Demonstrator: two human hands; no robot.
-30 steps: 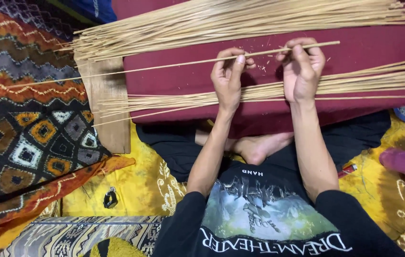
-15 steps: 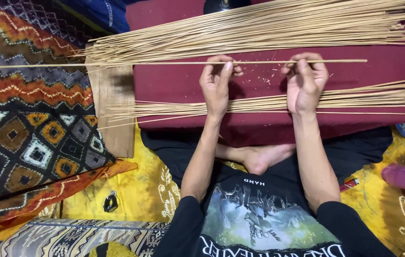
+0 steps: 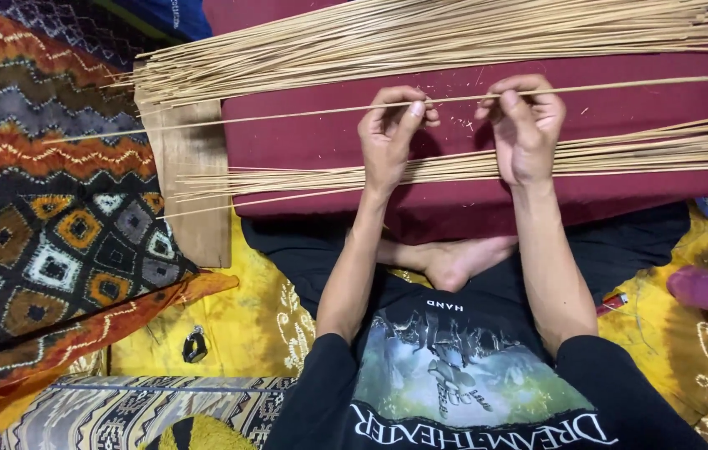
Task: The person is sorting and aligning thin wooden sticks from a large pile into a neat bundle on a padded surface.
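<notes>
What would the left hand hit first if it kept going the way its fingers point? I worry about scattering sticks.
Probably the big bundle of sticks beyond the left hand; depth unclear.

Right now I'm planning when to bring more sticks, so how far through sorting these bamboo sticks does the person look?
Hard to say which pile is finished. The small bundle lies on the maroon board nearest the person, possibly handled already. In hand: a single stick pinched by the left hand and the right hand. The large pile at the far edge is much bigger, so most probably remains.
</notes>
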